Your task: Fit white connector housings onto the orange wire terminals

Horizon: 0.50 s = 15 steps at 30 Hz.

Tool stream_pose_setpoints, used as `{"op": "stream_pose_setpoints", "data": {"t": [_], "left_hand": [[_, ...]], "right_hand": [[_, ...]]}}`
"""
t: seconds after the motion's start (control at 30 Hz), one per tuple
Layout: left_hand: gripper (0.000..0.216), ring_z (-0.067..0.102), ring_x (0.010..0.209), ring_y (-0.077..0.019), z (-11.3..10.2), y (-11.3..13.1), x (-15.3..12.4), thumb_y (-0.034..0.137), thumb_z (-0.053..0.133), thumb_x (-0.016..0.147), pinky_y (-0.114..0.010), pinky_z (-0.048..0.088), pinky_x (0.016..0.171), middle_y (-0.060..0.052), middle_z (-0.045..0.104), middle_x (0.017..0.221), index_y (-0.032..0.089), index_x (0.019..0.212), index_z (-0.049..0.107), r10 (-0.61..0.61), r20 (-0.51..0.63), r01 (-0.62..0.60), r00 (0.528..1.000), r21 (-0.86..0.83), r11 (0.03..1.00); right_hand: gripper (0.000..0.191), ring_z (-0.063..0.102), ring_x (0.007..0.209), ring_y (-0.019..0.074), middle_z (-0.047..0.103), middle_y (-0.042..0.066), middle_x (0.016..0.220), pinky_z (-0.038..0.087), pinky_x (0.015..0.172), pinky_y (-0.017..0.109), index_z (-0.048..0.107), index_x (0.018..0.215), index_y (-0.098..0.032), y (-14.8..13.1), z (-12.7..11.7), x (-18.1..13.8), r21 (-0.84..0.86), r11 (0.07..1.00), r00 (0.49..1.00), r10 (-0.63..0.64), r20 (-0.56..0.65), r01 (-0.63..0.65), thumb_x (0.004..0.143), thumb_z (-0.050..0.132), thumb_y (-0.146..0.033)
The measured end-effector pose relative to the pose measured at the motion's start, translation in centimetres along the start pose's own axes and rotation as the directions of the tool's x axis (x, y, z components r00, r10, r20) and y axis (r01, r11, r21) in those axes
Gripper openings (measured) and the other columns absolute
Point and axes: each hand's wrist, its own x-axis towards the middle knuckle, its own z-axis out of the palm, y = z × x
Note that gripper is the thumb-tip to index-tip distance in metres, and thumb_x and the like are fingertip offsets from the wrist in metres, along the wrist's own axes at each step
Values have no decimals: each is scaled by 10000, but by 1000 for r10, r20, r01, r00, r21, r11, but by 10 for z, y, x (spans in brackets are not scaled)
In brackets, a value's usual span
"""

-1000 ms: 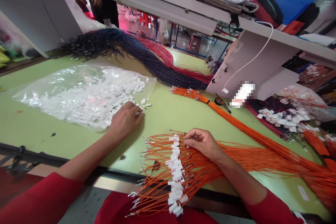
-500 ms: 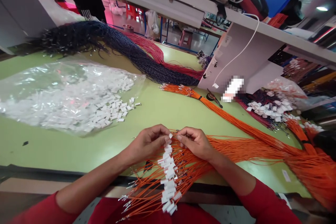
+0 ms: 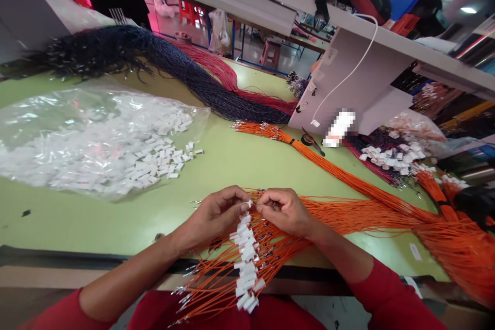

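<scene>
- At six o'clock, a column of white connectors (image 3: 247, 252) lay across orange wires (image 3: 344, 217), looking done!
- Centre: left hand (image 3: 220, 212) pinched another connector (image 3: 249, 203); right hand (image 3: 285, 211), seemingly, one of those wires!
- At nine, a plastic bag (image 3: 58, 102) held plenty more!

Left hand (image 3: 222, 212): thumb and forefinger pinched, tips toward right hand (image 3: 285, 211) | right hand: thumb against curled forefinger, remaining fingers folded in | fingertips near each other, hands about level | left forearm (image 3: 135, 273): bare, angled inward and forward | right forearm (image 3: 344, 253): bare, mirrored slant | wrists nearly straight.
</scene>
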Motion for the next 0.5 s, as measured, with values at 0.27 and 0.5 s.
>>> {"op": "stream_pose_setpoints", "data": {"t": [0.27, 0.5], "left_hand": [[159, 614, 816, -164, 0, 6, 2, 204, 511, 971, -310, 503, 742, -60, 656, 896, 168, 979, 666, 333, 6, -301, 943, 448, 842], [200, 646, 852, -159, -2, 5, 4, 129, 498, 968, -296, 536, 751, -70, 671, 930, 168, 1023, 686, 406, 89, -393, 909, 502, 770]], "right_hand": [[145, 407, 559, 100, 454, -47, 585, 347, 593, 227, 563, 682, -186, 3, -1, 0, -270, 930, 967, -256, 13, 250, 788, 533, -92], [150, 395, 557, 112, 443, -50, 572, 360, 631, 243, 530, 687, -198, 7, 1, 1, -339, 878, 940, -331, 79, 338, 786, 520, -86]]}}
